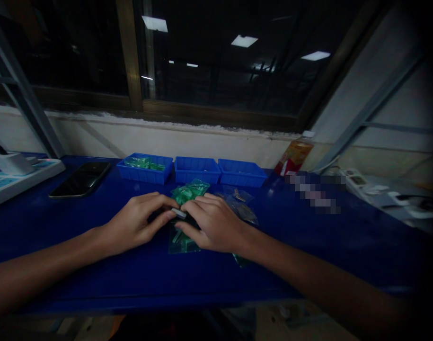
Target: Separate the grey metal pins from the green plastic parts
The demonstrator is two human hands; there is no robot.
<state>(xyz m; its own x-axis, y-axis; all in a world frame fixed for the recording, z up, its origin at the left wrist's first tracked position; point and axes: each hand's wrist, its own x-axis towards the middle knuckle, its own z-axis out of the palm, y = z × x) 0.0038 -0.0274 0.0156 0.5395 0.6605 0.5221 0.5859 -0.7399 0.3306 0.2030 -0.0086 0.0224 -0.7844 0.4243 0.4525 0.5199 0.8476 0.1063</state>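
My left hand (140, 222) and my right hand (211, 222) meet at the middle of the blue table (95, 265), fingers curled together around a small white part (180, 213) pinched between their tips. Under the hands lies a clear plastic bag with green pieces (181, 241). Just behind the fingers sits a heap of green parts in bags (189, 191). More clear bags (243, 206) lie to the right of my right hand.
Three blue trays stand in a row at the back: the left tray (145, 168) holds green parts, then the middle tray (197, 169) and the right tray (242, 173). A black phone (80, 179) lies at the left, near a white board (17, 173). A red-yellow carton (294, 157) stands at the right.
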